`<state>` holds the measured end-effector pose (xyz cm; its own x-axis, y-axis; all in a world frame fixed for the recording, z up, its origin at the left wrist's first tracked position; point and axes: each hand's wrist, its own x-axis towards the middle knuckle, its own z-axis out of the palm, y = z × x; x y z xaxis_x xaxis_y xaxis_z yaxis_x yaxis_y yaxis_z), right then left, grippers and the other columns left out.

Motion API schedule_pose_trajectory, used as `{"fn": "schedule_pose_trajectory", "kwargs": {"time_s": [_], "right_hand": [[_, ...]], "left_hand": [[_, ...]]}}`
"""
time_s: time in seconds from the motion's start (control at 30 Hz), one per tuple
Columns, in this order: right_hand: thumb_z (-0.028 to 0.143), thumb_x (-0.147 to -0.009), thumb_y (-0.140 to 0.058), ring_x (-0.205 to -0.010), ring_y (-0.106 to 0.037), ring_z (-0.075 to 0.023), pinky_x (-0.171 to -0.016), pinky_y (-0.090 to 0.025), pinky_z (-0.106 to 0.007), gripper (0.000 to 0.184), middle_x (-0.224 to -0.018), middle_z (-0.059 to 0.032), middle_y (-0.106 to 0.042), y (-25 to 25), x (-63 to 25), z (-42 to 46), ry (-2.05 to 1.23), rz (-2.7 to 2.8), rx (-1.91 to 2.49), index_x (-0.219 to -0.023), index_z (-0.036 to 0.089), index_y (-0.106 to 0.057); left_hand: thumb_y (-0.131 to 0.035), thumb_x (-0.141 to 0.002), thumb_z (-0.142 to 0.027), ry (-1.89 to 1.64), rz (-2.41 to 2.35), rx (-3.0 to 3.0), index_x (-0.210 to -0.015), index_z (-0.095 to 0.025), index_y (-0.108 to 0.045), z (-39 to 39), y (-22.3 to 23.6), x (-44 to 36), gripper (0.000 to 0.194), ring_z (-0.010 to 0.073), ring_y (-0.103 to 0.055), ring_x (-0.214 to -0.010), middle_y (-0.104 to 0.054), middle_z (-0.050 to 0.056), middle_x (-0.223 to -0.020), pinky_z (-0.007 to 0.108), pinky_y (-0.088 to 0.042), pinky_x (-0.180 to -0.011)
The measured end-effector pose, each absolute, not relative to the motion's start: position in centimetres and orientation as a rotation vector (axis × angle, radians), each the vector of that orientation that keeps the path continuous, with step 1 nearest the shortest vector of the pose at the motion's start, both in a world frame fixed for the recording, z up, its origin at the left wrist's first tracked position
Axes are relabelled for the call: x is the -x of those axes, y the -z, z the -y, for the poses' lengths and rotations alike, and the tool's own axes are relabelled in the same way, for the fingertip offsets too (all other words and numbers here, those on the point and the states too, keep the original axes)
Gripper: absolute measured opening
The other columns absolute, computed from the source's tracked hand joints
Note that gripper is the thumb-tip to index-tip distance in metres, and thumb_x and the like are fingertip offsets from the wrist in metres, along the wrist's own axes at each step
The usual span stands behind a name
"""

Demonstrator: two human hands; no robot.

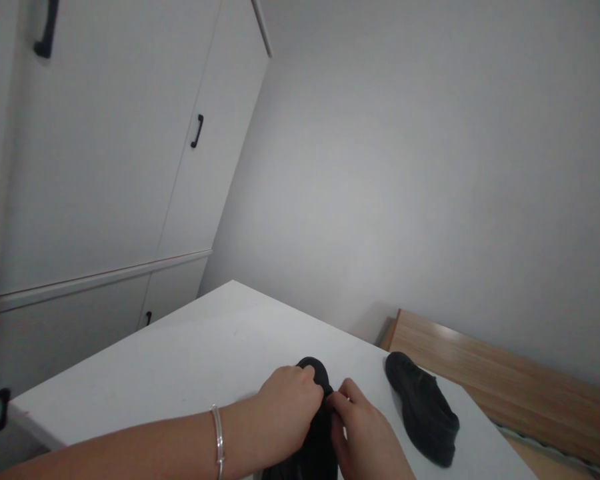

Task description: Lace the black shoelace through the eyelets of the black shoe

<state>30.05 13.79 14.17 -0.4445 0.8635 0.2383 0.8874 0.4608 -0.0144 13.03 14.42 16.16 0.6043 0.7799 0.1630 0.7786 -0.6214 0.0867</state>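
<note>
A black shoe (322, 443) lies at the near middle of the white table, its toe pointing away from me and its near part cut off by the frame. My left hand (291, 412), with a clear bracelet at the wrist, is closed over the shoe's upper from the left. From the right, my right hand (364, 430) pinches at the shoe's upper with thumb and fingers, close to the left fingertips. Whether a lace or strap is between the fingers is hidden. A second black shoe (423, 408) sits apart to the right, near the table's far edge.
The white table (220, 347) has a corner pointing away toward the grey wall (405, 167). White cupboards (105, 147) with black handles stand at the left. Behind the table on the right is a wooden board (480, 353), like a headboard.
</note>
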Motion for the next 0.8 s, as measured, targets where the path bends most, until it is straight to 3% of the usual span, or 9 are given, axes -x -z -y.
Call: {"fn": "schedule_pose_trajectory", "kwargs": {"time_s": [0.13,0.23,0.3,0.37,0.47,0.57,0.7,0.8], "right_hand": [[-0.004,-0.082,-0.038,-0.084,-0.069,-0.0306,-0.066,-0.053,-0.038,0.036,-0.094,-0.0136,-0.063,-15.2,-28.4,-14.1,0.322,2.478,1.683,-0.089,0.017,-0.065],[0.004,-0.087,-0.037,-0.079,-0.066,-0.0265,-0.066,-0.05,-0.036,0.025,-0.09,-0.0111,-0.061,-15.9,-28.7,-14.7,0.167,2.272,1.349,-0.086,0.018,-0.058],[0.019,-0.094,-0.038,-0.072,-0.062,-0.0218,-0.063,-0.049,-0.032,0.017,-0.084,-0.0071,-0.06,-16.4,-29.1,-15.0,-0.071,2.047,1.137,-0.087,0.02,-0.054],[0.033,-0.097,-0.043,-0.067,-0.06,-0.0191,-0.059,-0.048,-0.028,0.016,-0.077,-0.0031,-0.06,-17.0,-29.4,-15.2,-0.335,1.871,1.028,-0.09,0.022,-0.052],[0.038,-0.094,-0.051,-0.063,-0.057,-0.0171,-0.057,-0.046,-0.026,0.017,-0.073,0.0001,-0.059,-17.6,-29.2,-15.1,-0.56,1.785,0.968,-0.09,0.022,-0.054],[0.036,-0.09,-0.057,-0.069,-0.058,-0.0183,-0.063,-0.045,-0.028,0.016,-0.078,-0.002,-0.061,-17.9,-29.1,-15.0,-0.509,1.81,0.958,-0.085,0.021,-0.06],[0.034,-0.086,-0.065,-0.078,-0.058,-0.0205,-0.069,-0.045,-0.03,0.014,-0.084,-0.0039,-0.065,-18.0,-29.6,-15.2,-0.515,1.814,0.952,-0.083,0.021,-0.068],[0.035,-0.085,-0.068,-0.08,-0.058,-0.0213,-0.07,-0.044,-0.03,0.014,-0.085,-0.0042,-0.065,-17.8,-30.2,-15.4,-0.601,1.814,0.943,-0.084,0.021,-0.07]], "left_hand": [[-0.058,-0.076,-0.001,-0.167,-1.367,-2.852,-0.096,-0.004,-0.07,-14.6,-17.1,-13.8,0.023,0.0342,-0.065,-0.089,-0.067,0.02,-0.096,0.042,-0.051,-0.074],[-0.06,-0.078,-0.007,-0.617,-1.259,-2.693,-0.087,-0.011,-0.071,-15.3,-18.2,-12.8,0.015,0.0265,-0.064,-0.084,-0.068,0.013,-0.094,0.034,-0.047,-0.073],[-0.061,-0.081,-0.013,-0.995,-1.067,-2.386,-0.08,-0.015,-0.071,-16.1,-18.9,-12.0,0.01,0.0193,-0.061,-0.077,-0.068,0.006,-0.083,0.028,-0.043,-0.071],[-0.063,-0.078,-0.017,-1.144,-0.88,-2.051,-0.076,-0.015,-0.069,-16.9,-19.3,-11.6,0.007,0.016,-0.058,-0.071,-0.066,0.002,-0.073,0.026,-0.041,-0.067],[-0.064,-0.071,-0.022,-1.091,-0.748,-1.771,-0.077,-0.013,-0.066,-17.8,-18.9,-11.8,0.011,0.016,-0.058,-0.062,-0.064,0.002,-0.064,0.025,-0.039,-0.059],[-0.068,-0.064,-0.027,-1.028,-0.698,-1.685,-0.082,-0.012,-0.064,-18.3,-18.0,-12.4,0.023,0.0174,-0.06,-0.061,-0.064,0.003,-0.063,0.025,-0.04,-0.057],[-0.072,-0.061,-0.029,-0.974,-0.636,-1.662,-0.067,-0.011,-0.065,-18.2,-17.6,-12.6,0.021,0.014,-0.054,-0.061,-0.062,0.002,-0.063,0.025,-0.038,-0.061],[-0.073,-0.063,-0.031,-0.967,-0.619,-1.659,-0.066,-0.011,-0.067,-17.9,-17.8,-12.4,0.022,0.012,-0.049,-0.06,-0.06,0.0,-0.061,0.024,-0.036,-0.061]]}}
